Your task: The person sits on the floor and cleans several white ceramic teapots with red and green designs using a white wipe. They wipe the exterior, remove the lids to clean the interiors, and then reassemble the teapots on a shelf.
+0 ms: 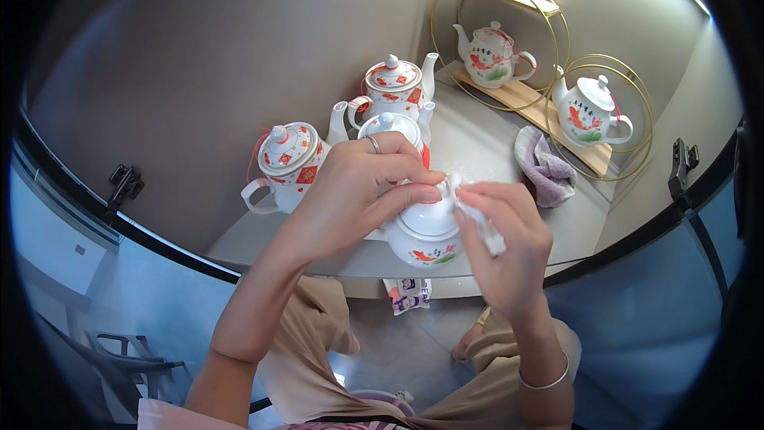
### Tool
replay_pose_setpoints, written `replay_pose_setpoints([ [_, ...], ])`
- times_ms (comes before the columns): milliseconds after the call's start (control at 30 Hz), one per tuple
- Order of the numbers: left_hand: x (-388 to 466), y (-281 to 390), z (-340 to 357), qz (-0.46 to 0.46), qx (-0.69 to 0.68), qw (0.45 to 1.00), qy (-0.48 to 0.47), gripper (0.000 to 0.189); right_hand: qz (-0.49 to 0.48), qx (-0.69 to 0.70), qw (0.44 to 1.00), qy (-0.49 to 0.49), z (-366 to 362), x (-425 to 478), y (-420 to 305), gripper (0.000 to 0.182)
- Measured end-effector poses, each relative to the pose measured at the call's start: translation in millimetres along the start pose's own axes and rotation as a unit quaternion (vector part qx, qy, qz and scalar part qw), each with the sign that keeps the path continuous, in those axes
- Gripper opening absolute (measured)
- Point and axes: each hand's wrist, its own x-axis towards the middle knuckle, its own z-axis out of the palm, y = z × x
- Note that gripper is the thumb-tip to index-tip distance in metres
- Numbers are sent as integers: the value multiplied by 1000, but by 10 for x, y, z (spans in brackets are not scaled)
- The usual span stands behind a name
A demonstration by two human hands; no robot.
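Observation:
A white porcelain teapot with a red fish and green leaf design stands near the front edge of the shelf. My left hand, a ring on one finger, pinches at the lid's knob, which fingers and tissue mostly hide. In my right hand is a crumpled white tissue, pressed against the knob from the right. The lid sits on the pot. Just behind my left hand is another white teapot, partly covered. Two red-patterned teapots, one at left and one further back, stand nearby.
Two fish-painted teapots, one farther back and one nearer, rest on a gold-ringed wooden stand. A purple-grey cloth lies beside it. Below the shelf edge shows a printed packet. Hinges flank the cabinet opening.

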Motion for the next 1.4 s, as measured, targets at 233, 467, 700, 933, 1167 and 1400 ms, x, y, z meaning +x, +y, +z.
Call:
replay_pose_setpoints([
  [233, -8, -36, -9, 24, -22, 999, -6, 16, -165, -62, 984, 3, 187, -239, -197, 31],
  [467, 69, -94, -85, 36, -40, 997, -48, 14, -212, -209, 953, -53, 412, -59, -426, 30],
  [700, 98, -53, -155, 38, -28, 996, -76, 15, -213, -172, 961, -42, -91, -317, -115, 31],
  [933, 69, -50, -114, 30, -29, 997, -67, 14, -225, -134, 965, -15, 142, -177, -280, 24],
  [1167, 51, -48, -119, 15, -27, 997, -68, 15, -210, -116, 970, -23, 177, -174, -219, 32],
  [1400, 28, -71, -81, 36, -54, 997, -45, 14, -27, -13, 999, -36, 23, 53, -15, 19],
])
